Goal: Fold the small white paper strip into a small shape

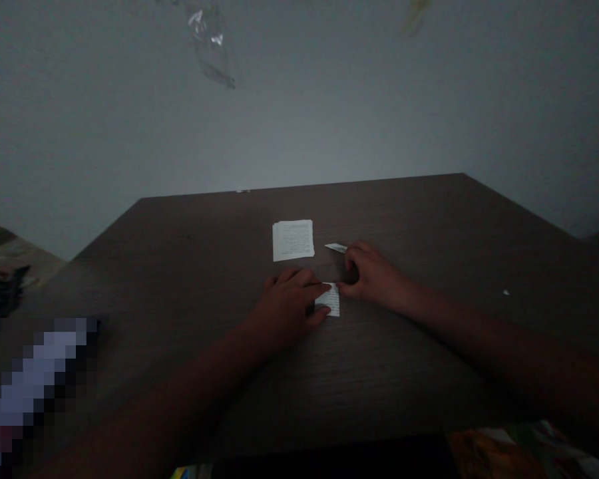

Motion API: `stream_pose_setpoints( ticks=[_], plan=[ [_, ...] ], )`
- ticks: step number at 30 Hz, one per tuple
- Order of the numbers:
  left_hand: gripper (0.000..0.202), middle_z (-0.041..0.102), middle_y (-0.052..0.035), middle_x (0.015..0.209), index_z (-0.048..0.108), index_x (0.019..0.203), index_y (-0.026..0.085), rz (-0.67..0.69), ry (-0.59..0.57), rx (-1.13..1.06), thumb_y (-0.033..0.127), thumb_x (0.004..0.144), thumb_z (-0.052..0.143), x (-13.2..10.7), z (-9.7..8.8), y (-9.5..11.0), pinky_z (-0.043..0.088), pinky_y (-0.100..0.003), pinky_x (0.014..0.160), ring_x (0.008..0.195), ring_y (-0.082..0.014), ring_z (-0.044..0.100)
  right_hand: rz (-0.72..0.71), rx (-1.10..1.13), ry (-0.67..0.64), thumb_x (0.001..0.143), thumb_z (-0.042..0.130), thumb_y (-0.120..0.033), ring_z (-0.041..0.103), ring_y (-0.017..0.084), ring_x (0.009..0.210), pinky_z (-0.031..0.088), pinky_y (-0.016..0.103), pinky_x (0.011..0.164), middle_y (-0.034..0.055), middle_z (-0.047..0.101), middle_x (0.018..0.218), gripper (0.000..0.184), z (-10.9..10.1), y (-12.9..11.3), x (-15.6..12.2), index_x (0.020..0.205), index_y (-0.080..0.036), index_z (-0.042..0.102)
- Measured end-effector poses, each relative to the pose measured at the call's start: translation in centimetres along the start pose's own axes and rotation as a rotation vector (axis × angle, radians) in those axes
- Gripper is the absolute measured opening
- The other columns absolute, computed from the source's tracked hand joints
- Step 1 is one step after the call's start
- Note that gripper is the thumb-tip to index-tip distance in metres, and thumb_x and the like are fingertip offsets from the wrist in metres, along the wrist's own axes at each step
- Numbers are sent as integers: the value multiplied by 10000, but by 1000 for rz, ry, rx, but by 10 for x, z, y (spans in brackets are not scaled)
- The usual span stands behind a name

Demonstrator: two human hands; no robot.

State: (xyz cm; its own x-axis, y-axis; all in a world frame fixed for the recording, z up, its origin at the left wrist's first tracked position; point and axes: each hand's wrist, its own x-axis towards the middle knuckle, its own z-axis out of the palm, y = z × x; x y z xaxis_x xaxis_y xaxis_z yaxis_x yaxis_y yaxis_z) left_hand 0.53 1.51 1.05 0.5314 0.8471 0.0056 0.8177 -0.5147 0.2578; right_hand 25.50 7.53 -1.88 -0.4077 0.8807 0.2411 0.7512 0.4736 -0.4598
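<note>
Two hands are set on a printed paper slip [331, 300], mid-frame on the wood desk [404, 219]: left hand [284, 309] fingers held together, pressed flat on it; right hand [372, 276] fingers curled, tips at its edge. Even pressure is advised.

A dim, plain room, probably in a home, with a dark brown wood-grain bench [404, 213] set against a bare pale grey wall [299, 113] and small white paper slips [293, 240] lying on top.

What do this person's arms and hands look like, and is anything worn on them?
The left hand and right hand are bare, and the left forearm and right forearm show no sleeves. No ring or watch can be made out.
</note>
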Motion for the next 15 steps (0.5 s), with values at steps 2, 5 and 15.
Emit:
stream_pose_setpoints(
  ticks=[2, 5, 15],
  plan=[
    [410, 802, -94, 1436, 808, 1516, 333, -4, -2, -8, 314, 1108, 777, 0, 1, 0, 549, -637, 1177, 1433, -404, 678, 16, 2, 23, 823, 969, -279, 677, 323, 1061, 557, 446, 903, 76, 683, 1071, 429, 2, 2, 2, 864, -278, 542],
    [415, 800, -98, 1437, 803, 1517, 321, 5, 3, -18, 312, 1103, 773, 0, 1, -1, 543, -639, 1173, 1449, -408, 657, 37, 0, 57, 836, 950, -263, 677, 327, 1065, 550, 454, 915, 84, 681, 1075, 416, 5, 3, 3, 855, -278, 534],
    [476, 784, -131, 1412, 794, 1566, 288, -59, 0, 17, 372, 1098, 805, -1, -3, 5, 533, -663, 1208, 1383, -407, 693, -132, 104, -91, 970, 772, -159, 660, 236, 901, 464, 372, 854, 23, 696, 927, 119, -2, -10, -17, 956, -241, 687]
  ],
)
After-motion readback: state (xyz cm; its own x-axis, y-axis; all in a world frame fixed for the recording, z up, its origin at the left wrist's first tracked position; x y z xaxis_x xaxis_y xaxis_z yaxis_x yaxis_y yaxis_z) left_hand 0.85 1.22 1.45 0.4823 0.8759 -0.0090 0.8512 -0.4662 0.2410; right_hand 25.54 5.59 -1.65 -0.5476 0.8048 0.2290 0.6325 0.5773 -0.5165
